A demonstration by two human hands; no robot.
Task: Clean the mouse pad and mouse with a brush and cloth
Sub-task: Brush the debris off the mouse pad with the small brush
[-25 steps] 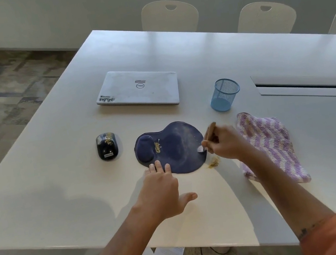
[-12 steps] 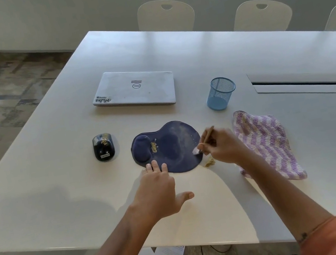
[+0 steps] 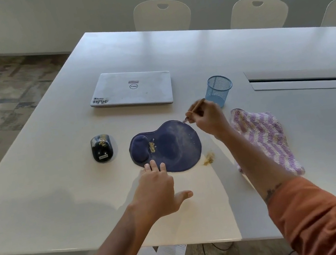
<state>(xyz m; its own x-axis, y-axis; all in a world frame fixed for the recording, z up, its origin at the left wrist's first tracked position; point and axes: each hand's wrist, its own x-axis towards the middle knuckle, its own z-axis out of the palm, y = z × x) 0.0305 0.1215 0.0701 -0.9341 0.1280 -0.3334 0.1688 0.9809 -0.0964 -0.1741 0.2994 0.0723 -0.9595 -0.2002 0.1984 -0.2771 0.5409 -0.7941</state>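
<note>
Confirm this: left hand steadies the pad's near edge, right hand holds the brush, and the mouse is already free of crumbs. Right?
Not quite. The head view shows yellowish crumbs on top of the mouse. The rest holds: left hand on the pad, right hand holding the brush.

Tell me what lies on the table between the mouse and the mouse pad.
Nothing: in the head view the strip of white table between the mouse and the mouse pad is bare. Yellowish crumbs sit on both items, not between them.

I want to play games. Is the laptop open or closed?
Closed. The laptop lies flat on the table, lid down with its logo facing up.
</note>
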